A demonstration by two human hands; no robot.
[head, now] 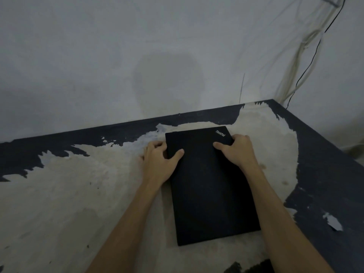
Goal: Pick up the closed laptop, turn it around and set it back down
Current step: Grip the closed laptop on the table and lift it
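A closed black laptop (208, 186) lies flat on the worn table (78, 194), its long side running away from me and a small logo at its far right corner. My left hand (159, 160) grips the laptop's left edge near the far end, thumb on the lid, fingers curled under the side. My right hand (236, 150) holds the right edge near the far corner in the same way, thumb resting on the lid. Whether the laptop's far end is off the surface I cannot tell.
The table's dark coating has peeled, showing pale wood in the middle. A grey wall (157, 56) stands right behind the table. Cables (307, 69) hang down the wall at the far right corner. The table's right edge (325, 138) runs diagonally.
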